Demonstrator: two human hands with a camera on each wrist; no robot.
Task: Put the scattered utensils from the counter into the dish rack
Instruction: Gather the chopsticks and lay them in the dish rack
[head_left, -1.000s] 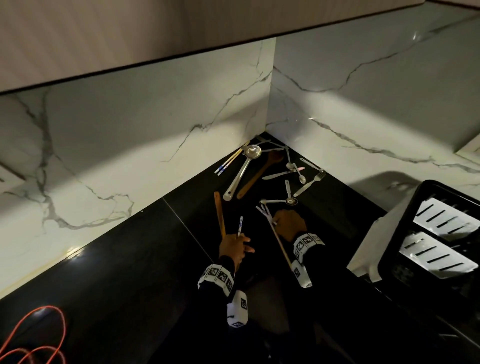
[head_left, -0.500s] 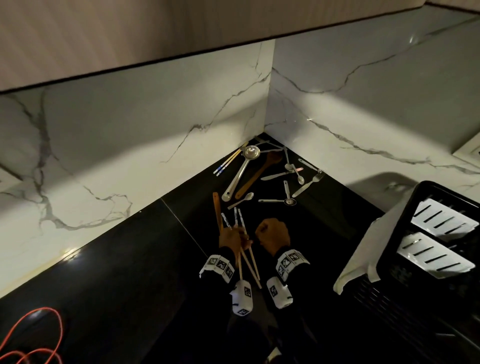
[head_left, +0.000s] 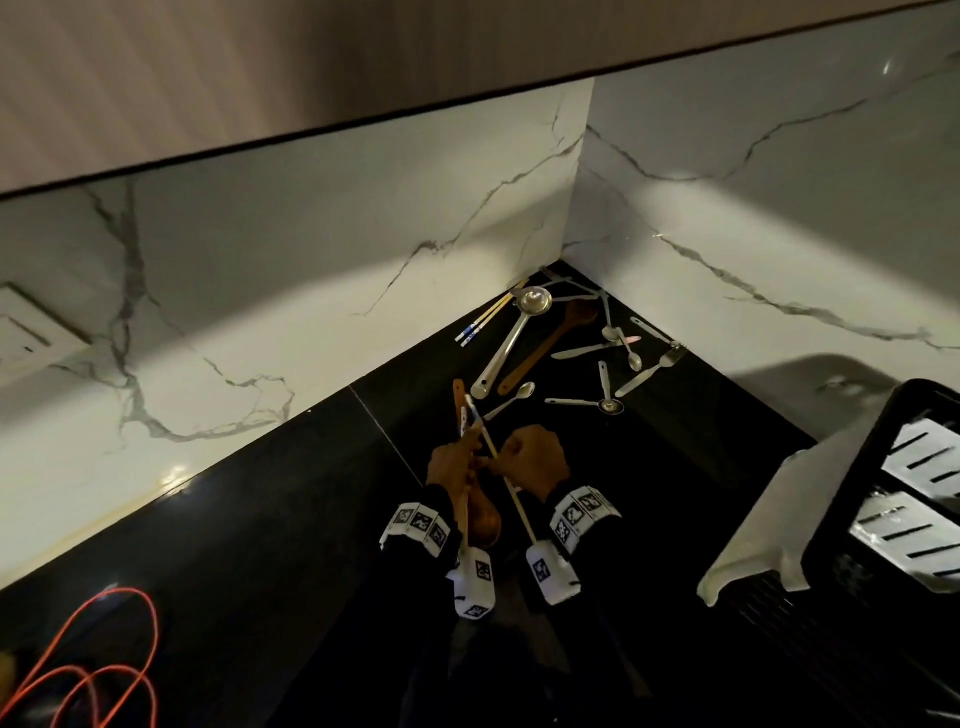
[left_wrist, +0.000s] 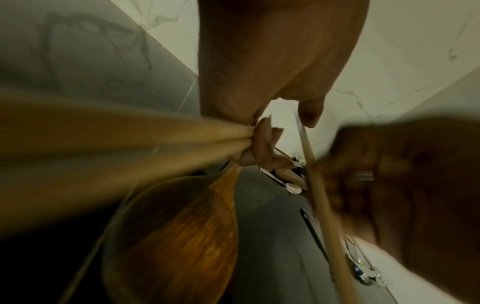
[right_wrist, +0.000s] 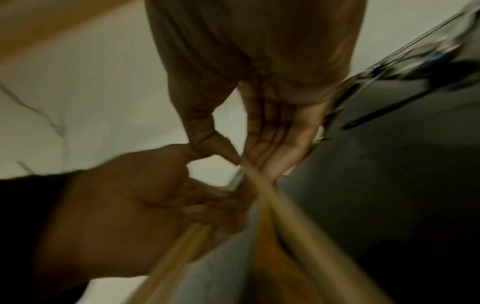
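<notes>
My left hand (head_left: 451, 464) grips chopsticks (left_wrist: 145, 139) and a wooden spoon (left_wrist: 182, 236); my right hand's (head_left: 535, 460) fingers (right_wrist: 272, 131) pinch one chopstick (head_left: 511, 493). Other utensils (head_left: 602, 358) lie beyond on the black desk (head_left: 260, 545), dish rack (head_left: 883, 519) well right.

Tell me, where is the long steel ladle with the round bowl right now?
In the head view, the long steel ladle lies on the black counter in the far corner, beside a brown wooden spoon.

Loose utensils (head_left: 571, 348) crowd the corner between two walls; the dish rack (head_left: 883, 499) flanks right.
</notes>
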